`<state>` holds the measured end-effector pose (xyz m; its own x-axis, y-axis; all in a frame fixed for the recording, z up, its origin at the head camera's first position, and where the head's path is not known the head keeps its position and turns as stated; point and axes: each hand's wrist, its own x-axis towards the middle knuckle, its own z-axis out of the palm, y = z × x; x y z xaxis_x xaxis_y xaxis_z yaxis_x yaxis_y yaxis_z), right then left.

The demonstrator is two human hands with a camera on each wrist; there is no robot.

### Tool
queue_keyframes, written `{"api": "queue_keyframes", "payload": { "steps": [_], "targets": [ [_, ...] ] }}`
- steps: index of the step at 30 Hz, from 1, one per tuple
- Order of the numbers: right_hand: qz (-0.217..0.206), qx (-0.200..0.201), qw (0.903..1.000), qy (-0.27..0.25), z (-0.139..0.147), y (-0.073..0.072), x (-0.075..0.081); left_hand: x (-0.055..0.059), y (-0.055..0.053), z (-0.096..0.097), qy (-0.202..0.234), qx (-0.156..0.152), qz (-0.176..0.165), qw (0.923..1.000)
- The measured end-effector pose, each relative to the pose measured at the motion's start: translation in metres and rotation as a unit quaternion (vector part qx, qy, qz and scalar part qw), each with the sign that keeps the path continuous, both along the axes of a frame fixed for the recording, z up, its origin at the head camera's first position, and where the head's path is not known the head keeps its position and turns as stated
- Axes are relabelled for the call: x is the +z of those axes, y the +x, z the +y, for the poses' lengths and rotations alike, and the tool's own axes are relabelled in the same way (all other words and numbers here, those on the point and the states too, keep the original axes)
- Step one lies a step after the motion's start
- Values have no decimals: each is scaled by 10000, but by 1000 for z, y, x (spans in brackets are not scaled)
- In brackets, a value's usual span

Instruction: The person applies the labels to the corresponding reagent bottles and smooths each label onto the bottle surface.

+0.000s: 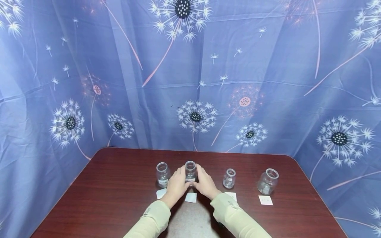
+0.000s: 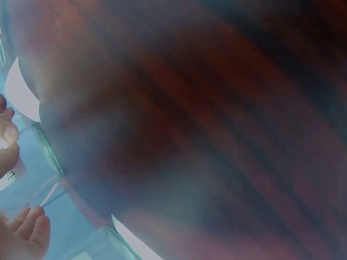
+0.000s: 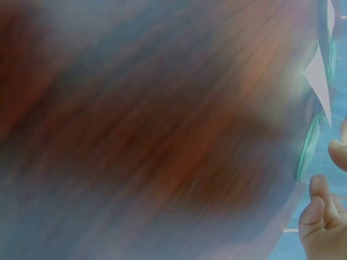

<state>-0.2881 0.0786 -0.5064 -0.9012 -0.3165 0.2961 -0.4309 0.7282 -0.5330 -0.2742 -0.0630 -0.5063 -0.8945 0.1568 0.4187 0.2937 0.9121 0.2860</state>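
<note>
Jar (image 1: pixel 190 174) of clear glass, second from the left in a row of four, is upright near the far side of a dark red bench (image 1: pixel 98 188). Two bare hands hold it between them. The left hand (image 1: pixel 177 182) curves its fingers round the left side; the right hand (image 1: pixel 206 182) does the same on the right. Both thumbs come toward the front, low on the glass. It seems to be standing on the bench, though the hands make this hard to confirm. Just in front of it lies a middle card (image 1: pixel 190 197), white.

To its left is a wide jar (image 1: pixel 162 173) with a white label; its left card (image 1: pixel 161 193) is partly hidden by the left wrist. To the right, well apart, come a small jar (image 1: pixel 229 179), whose card (image 1: pixel 232 195) is partly covered by the right sleeve (image 1: pixel 229 210), and then a round jar (image 1: pixel 268 182) with an end card (image 1: pixel 266 200) in front. Writing on labels and cards is too small to read. A blue curtain (image 1: pixel 214 71) with a dandelion print hangs behind.

Judging by the layout, the work looks nearly done: each jar has its card, and the row is spaced out, slightly uneven. What seems left is settling the held jar and letting go.
</note>
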Motion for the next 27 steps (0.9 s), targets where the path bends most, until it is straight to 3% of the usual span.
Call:
{"api": "queue_keyframes", "payload": {
  "steps": [10, 16, 22, 27],
  "targets": [
    [124, 148, 9998, 89, 7, -2, 1, 4, -2, -13, -648, -497, 333, 9961],
    [-3, 474, 9989, -13, 15, -4, 4, 6, -6, -22, -458, -897, 285, 9945],
    [-272, 823, 9958, -304, 21, -6, 9, 7, -10, -30, -198, -1461, 717, 9865],
    [-391, 913, 9944, -374, 24, -7, 13, 12, -11, -29, -354, -1377, 663, 9876]
  ]
}}
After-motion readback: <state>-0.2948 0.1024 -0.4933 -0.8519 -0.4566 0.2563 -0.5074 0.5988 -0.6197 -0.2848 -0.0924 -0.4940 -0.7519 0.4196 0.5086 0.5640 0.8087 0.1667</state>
